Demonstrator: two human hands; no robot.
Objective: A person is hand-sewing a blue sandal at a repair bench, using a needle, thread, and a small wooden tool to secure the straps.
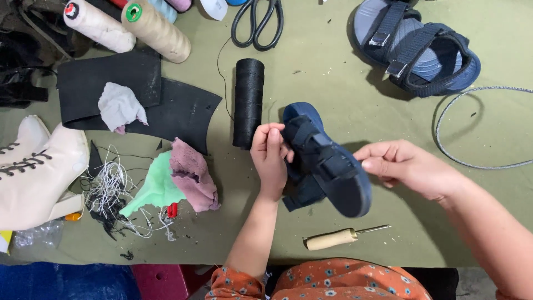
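Observation:
A small navy blue sandal (325, 161) with black straps is held above the olive-green table (333, 94). My left hand (270, 158) grips the sandal at its left side, fingers closed over a strap. My right hand (408, 166) is at the sandal's right edge with thumb and fingers pinched together; whether something thin is pinched there is too small to tell. A wooden-handled awl (338, 238) lies on the table just below the sandal.
A matching sandal (416, 47) lies at the far right, a grey cord (477, 128) beside it. A black thread spool (248, 103), black scissors (258, 22), two cream thread cones (127, 28), black rubber sheets (172, 108), rags, loose thread and a white boot (33, 172) fill the left.

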